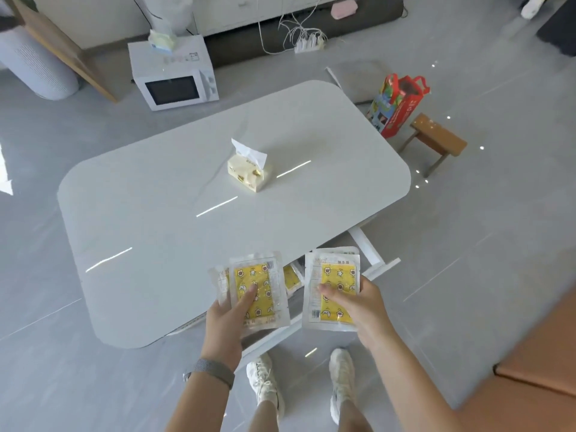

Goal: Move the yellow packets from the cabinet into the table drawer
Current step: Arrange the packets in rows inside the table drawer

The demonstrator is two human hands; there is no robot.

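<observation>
The left hand [229, 313] sits at the lower centre of the frame and grips a small stack of yellow packets [257, 291], thumb laid across the top packet's face and fingers curled beneath. The right hand [358, 302], just to its right, grips a second stack of yellow packets [335, 286] in the same manner, thumb on the printed face. Both stacks are held face up, near each other but apart, above the near edge of the white desk [187, 188]. Between the 2 stacks, lower down, an open drawer [378, 269] projects from under the desk toward the lower right; 1 more yellow packet [291, 279] is partly visible inside it. A tissue pack [247, 171] with 1 sheet pulled up stands near the middle of the desk top. A grey wristband [213, 371] circles the left wrist. 2 white shoes [265, 381] stand on the grey floor at the bottom of the frame. At the upper left of the frame a white microwave [174, 77] rests on the floor, with a tissue box on top of it. At the upper right, a red shopping bag [397, 102] stands beside a small wooden stool [436, 138]. A power strip [308, 43] with white cables lies at the upper centre.
</observation>
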